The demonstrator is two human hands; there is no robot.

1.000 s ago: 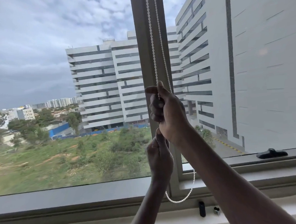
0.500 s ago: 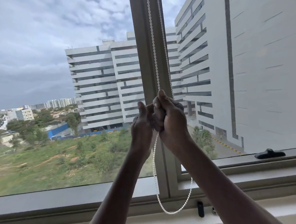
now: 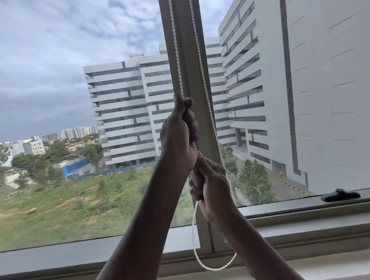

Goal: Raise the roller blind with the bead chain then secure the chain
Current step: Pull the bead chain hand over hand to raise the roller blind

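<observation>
bead chain in left hand above right hand

Two bare forearms — no sleeves; left hand, right hand ungloved.

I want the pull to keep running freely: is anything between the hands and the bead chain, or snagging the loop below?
Nothing visible. The left hand and right hand both grip the bead chain directly, and its loop hangs free before the window frame.
</observation>
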